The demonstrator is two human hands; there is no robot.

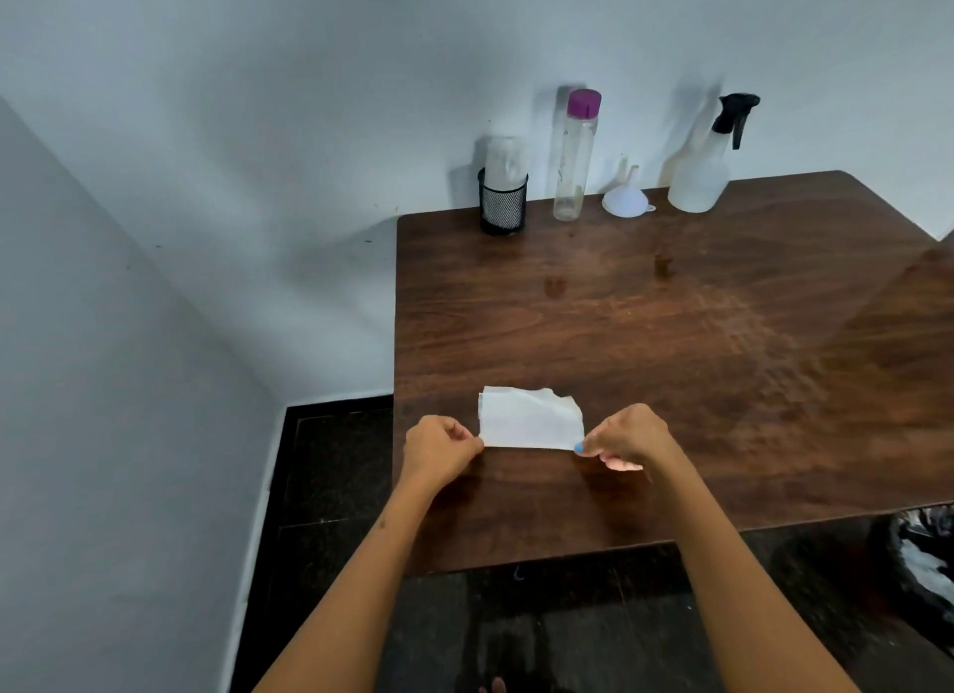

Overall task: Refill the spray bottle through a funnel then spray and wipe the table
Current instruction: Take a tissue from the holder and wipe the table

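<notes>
A person stands at a dark wooden counter [722,331] set against a pale wall, both bare arms reaching forward over its near edge. Between the hands lies a folded white paper towel [529,419], flat on the wood near the front left part of the counter, its far edge ragged. The left hand [439,447] grips the towel's near left corner, its fingers [467,434] curled and pinching that corner. The right hand [627,437] takes the near right corner, thumb and forefinger pressed together on the paper; the thumb's nail is painted blue.

Along the back edge of the counter, against the wall and well apart from the hands, four things stand in a row. At the left is a black mesh cup [502,208] holding a roll of white paper. Just beside it stands a tall clear bottle [574,158] with a purple cap, nearly empty. Next comes a white funnel [625,194], resting wide end down with its spout pointing up. At the right stands the spray bottle [704,166], translucent white with a black trigger head screwed on top.

The wood to the right of the towel shows a sheen of fine droplets.
</notes>
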